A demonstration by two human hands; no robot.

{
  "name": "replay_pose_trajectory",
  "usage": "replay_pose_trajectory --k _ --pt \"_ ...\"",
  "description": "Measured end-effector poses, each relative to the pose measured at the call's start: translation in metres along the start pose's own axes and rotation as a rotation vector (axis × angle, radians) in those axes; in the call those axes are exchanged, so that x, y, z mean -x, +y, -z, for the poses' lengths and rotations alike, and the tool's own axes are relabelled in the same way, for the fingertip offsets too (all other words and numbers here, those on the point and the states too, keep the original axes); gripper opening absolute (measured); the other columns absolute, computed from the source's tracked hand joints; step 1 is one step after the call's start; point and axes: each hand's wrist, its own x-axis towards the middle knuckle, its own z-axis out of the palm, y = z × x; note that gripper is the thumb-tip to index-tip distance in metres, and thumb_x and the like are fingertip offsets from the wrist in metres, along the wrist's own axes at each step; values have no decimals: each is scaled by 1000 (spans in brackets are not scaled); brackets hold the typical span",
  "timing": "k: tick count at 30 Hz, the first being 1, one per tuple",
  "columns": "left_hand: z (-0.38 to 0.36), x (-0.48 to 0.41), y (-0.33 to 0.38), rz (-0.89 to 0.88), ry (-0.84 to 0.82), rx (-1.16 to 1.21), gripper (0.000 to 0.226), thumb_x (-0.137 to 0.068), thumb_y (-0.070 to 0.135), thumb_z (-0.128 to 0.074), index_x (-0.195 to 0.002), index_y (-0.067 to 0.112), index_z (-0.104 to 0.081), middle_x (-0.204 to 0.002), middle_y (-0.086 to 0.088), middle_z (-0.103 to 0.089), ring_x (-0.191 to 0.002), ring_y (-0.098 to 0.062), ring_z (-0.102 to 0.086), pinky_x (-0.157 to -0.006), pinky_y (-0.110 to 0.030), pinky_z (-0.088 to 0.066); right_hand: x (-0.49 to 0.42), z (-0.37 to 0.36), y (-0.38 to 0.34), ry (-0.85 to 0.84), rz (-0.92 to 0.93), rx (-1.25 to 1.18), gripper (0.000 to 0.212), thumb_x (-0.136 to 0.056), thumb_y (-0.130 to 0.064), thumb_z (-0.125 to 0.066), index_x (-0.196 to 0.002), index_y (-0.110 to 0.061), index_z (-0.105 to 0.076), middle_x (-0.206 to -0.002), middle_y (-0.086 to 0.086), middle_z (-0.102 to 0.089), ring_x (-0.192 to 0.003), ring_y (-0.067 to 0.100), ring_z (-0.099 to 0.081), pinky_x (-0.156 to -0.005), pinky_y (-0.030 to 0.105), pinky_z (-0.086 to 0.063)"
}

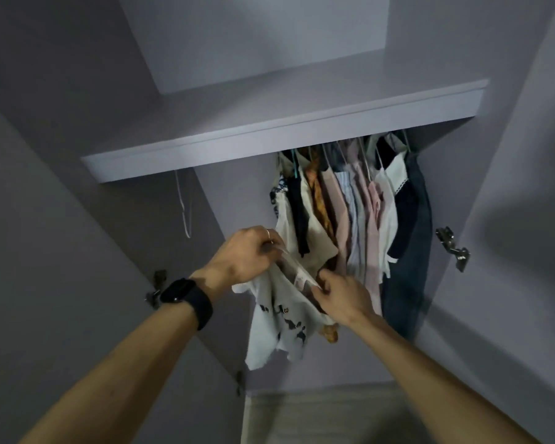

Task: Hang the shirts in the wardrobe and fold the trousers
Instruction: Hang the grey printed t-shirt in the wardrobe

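A white shirt with a dark print hangs in front of the open wardrobe, on a pale hanger that is partly hidden by its cloth. My left hand pinches the shirt's upper left edge at the hanger. My right hand grips the cloth at the upper right. Behind them, several shirts hang close together under the shelf, with a dark denim garment at the right end of the row.
A pale grey shelf runs above the hanging clothes. An empty white hanger dangles at the left under the shelf. Open wardrobe doors stand at both sides, with metal hinges on the right one and hinges on the left.
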Motion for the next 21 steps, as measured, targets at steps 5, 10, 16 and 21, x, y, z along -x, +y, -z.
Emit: replay_pose_trajectory --k 5,10,16,21 --pt "21 41 -64 223 -95 -307 28 -95 28 -49 -115 37 -68 -118 9 -70 -111 -21 -63 -103 -40 -43 -20 15 -3 -81 22 222 11 -91 -24 -57 -93 -26 -47 -104 -2 -61 -86 22 -56 -65 32 -43" --pt "18 71 -122 444 -80 -34 20 -91 20 -59 -95 38 -67 -98 11 -69 -98 -16 -64 -84 -24 -45 -44 46 0 -228 -98 106 9 -85 -37 -69 -93 -34 -65 -98 -8 -65 -92 17 -60 -74 29 -49" --pt "-14 82 -142 444 -34 409 8 -91 18 -72 -85 23 -74 -87 5 -75 -93 -18 -68 -86 -30 -51 -41 61 -8 -222 -282 -472 10 -93 -15 -64 -94 -17 -73 -85 7 -74 -66 18 -73 -64 31 -60" --pt "-10 85 -138 361 -144 696 36 -80 50 -79 -100 20 -77 -95 4 -74 -87 -6 -65 -78 -20 -48 -28 54 2 -303 -335 -701 17 -86 -5 -76 -102 -7 -74 -96 16 -73 -82 25 -72 -84 36 -60"
